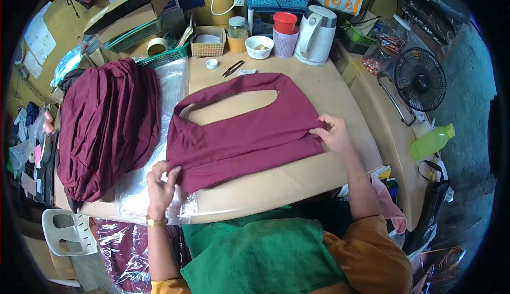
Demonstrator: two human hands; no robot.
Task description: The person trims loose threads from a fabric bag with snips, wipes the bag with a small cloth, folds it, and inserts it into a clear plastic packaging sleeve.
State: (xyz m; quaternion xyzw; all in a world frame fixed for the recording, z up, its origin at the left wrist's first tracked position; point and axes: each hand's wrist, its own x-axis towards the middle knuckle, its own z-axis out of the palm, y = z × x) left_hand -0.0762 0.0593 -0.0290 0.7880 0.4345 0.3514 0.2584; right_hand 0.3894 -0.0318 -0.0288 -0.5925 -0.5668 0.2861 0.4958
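A maroon garment (pixel 249 126) lies spread on the tan table, with a long opening near its far side through which the tabletop shows. My left hand (pixel 162 182) pinches its near left corner. At the right edge, my right hand (pixel 333 133) grips the cloth between thumb and fingers. A large heap of maroon cloth (pixel 106 129) stands to the left of the garment. Clear plastic sheets (pixel 174 89) lie between the heap and the garment, reaching under my left hand.
Behind the garment are black snips (pixel 232 69), a white cap (pixel 212 63), a white bowl (pixel 259 47), a wicker basket (pixel 207 44), a jar (pixel 237 35), a purple cup (pixel 285 42) and a white kettle (pixel 316 36). To the right are a fan (pixel 419 79) and green bottle (pixel 433 141).
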